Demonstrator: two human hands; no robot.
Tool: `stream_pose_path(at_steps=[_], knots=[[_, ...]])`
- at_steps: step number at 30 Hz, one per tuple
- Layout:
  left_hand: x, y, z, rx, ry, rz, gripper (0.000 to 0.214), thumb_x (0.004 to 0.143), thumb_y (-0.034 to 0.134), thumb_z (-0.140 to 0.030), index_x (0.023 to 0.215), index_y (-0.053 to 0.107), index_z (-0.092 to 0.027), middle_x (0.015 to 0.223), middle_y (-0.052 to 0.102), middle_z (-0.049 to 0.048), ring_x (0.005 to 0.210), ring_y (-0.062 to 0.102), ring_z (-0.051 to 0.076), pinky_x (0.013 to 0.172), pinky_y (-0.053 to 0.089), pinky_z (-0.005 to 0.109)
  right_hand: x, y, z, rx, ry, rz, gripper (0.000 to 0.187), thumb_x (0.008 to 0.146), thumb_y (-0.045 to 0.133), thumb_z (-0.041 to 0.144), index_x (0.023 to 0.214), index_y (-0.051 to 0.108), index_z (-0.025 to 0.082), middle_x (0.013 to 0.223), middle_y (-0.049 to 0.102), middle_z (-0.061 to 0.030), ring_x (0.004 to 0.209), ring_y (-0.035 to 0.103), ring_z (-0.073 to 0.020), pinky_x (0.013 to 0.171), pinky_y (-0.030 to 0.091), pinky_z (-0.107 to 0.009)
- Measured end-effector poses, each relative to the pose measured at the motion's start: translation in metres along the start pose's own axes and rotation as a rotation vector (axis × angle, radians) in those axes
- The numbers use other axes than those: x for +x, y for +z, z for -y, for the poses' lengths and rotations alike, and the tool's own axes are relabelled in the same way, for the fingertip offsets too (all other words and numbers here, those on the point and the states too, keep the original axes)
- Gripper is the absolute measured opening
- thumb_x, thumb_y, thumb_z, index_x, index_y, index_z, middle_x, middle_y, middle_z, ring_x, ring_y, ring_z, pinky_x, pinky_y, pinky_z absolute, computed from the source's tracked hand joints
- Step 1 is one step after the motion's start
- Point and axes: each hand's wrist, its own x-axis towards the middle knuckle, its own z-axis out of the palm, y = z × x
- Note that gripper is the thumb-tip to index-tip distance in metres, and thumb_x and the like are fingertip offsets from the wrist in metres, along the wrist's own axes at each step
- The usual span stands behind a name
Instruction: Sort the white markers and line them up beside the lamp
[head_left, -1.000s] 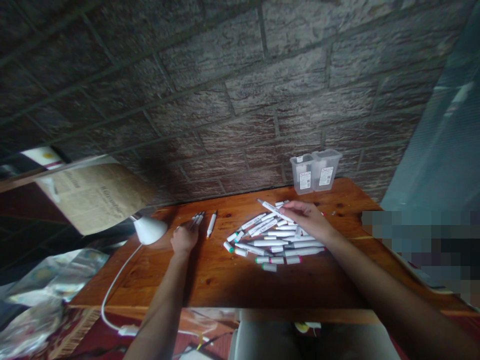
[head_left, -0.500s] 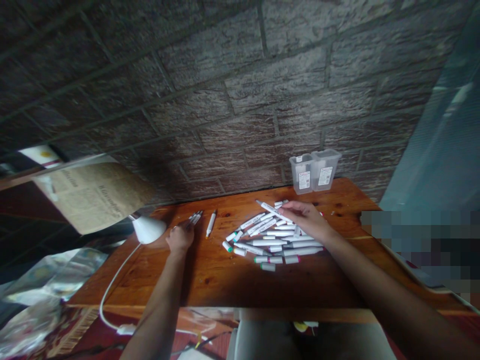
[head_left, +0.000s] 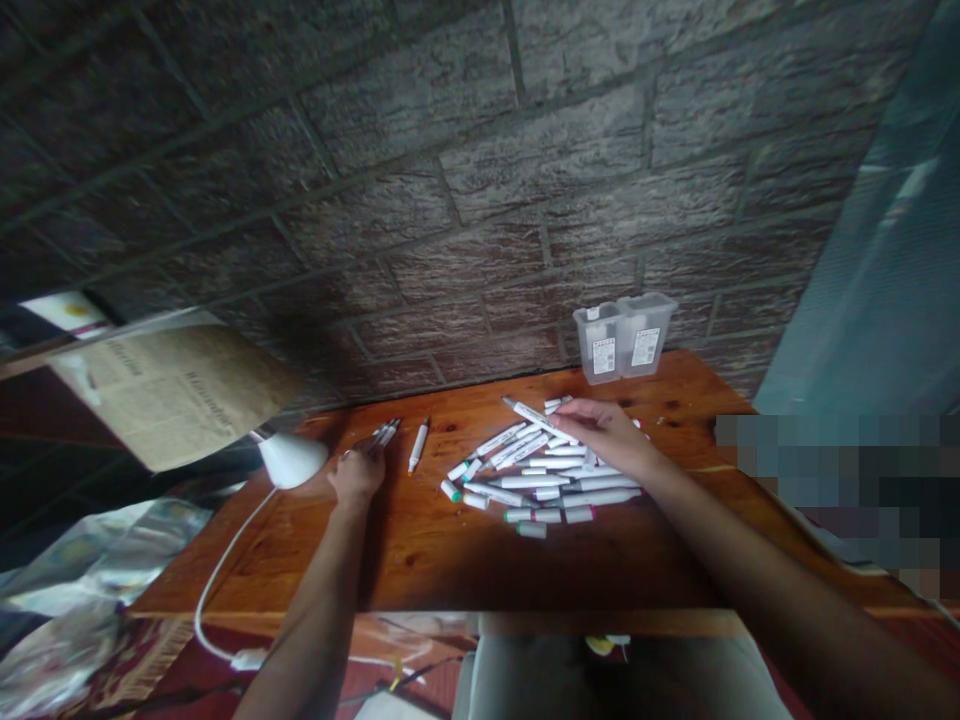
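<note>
My right hand (head_left: 607,435) is closed in a pinch on a white marker (head_left: 534,415). It holds the marker at a slant over the back of a loose pile of white markers (head_left: 536,481) and loose caps. Some of those caps have green or pink ends. On the left part of the desk, my left hand (head_left: 357,474) is curled over a small bunch of white markers (head_left: 386,432), whose far ends stick out past the fingers. Its fingertips are partly hidden. A single marker with an orange tip (head_left: 419,445) lies just right of that hand.
Two clear plastic containers (head_left: 620,340) stand side by side at the back right, against the brick wall (head_left: 480,220). A lamp with a white base (head_left: 292,460) and papery shade (head_left: 176,390) is at the left of the wooden desk (head_left: 420,580). Its white cord (head_left: 214,570) hangs over the edge.
The whole view has shifted slightly. Both hands keep their places over the desk, with the marker still in my right hand.
</note>
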Motion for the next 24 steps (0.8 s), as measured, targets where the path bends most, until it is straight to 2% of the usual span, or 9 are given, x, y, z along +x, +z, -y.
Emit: stream_pose_path(at_steps=[10,15,17,20,22,24], knots=[[-0.001,0.002,0.003,-0.012,-0.01,0.005,0.05,0.09,0.043,-0.046,0.133,0.056,-0.026,0.125,0.063,0.0178,0.116,0.057,0.038,0.097,0.041,0.056,0.0,0.001,-0.002,-0.004,-0.007,-0.001,0.03,0.076,0.069,0.047,0.088,0.073,0.02,0.088,0.072,-0.0031,0.084,0.065,-0.0192,0.079,0.049,-0.033],[-0.004,0.0,0.0,-0.066,0.004,-0.001,0.054,0.088,0.048,-0.048,0.137,0.051,-0.027,0.128,0.061,0.0142,0.118,0.056,0.036,0.096,0.044,0.052,0.0,0.001,-0.005,0.009,-0.004,0.019,0.03,0.077,0.069,0.047,0.089,0.073,0.02,0.089,0.073,-0.0037,0.084,0.065,-0.0193,0.079,0.049,-0.034],[-0.007,-0.002,-0.003,-0.092,0.019,-0.054,0.052,0.087,0.05,-0.047,0.134,0.054,-0.025,0.126,0.063,0.0138,0.117,0.057,0.035,0.095,0.046,0.05,0.001,0.001,-0.006,0.006,-0.013,0.027,0.03,0.077,0.068,0.047,0.09,0.073,0.021,0.09,0.073,-0.0039,0.085,0.065,-0.0195,0.079,0.05,-0.034],[-0.015,-0.007,-0.011,-0.218,0.087,-0.251,0.043,0.089,0.049,-0.044,0.119,0.063,-0.017,0.119,0.066,0.0144,0.114,0.059,0.031,0.097,0.046,0.043,0.001,0.001,-0.005,0.001,-0.037,0.022,0.03,0.078,0.067,0.047,0.091,0.073,0.02,0.091,0.073,-0.004,0.086,0.065,-0.0194,0.078,0.05,-0.033],[-0.024,-0.013,-0.023,-0.381,0.17,-0.392,0.041,0.091,0.046,-0.046,0.11,0.066,-0.015,0.115,0.068,0.0133,0.111,0.06,0.026,0.098,0.046,0.038,0.0,0.002,-0.002,0.005,-0.057,0.02,0.029,0.079,0.067,0.047,0.091,0.072,0.02,0.091,0.073,-0.0041,0.086,0.065,-0.0193,0.078,0.05,-0.032],[-0.036,-0.021,-0.042,-0.599,0.225,-0.416,0.043,0.091,0.044,-0.05,0.105,0.067,-0.016,0.106,0.07,0.0097,0.099,0.065,0.021,0.091,0.05,0.033,-0.001,0.004,0.002,0.012,-0.076,0.01,0.027,0.08,0.067,0.046,0.09,0.072,0.021,0.089,0.073,-0.0039,0.085,0.065,-0.0191,0.077,0.05,-0.031]])
